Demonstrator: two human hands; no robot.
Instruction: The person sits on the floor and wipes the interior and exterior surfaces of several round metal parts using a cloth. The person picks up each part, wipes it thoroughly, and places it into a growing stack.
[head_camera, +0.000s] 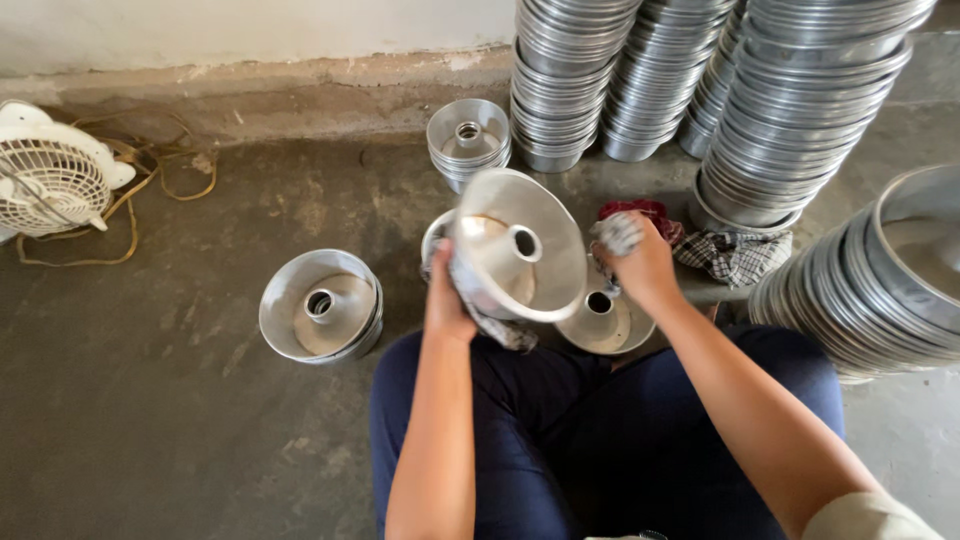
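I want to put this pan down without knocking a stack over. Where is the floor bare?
Bare floor lies left of the short pan stack, between it and the white fan, and in front of it beside the left knee. Some room separates that stack from the small stack by the wall. The right is crowded: tall stacks, leaning pans, checked cloth.

Left hand (447, 300) raised, fingers curled in a grip, right hand (640, 262) fisted, forearms extended forward
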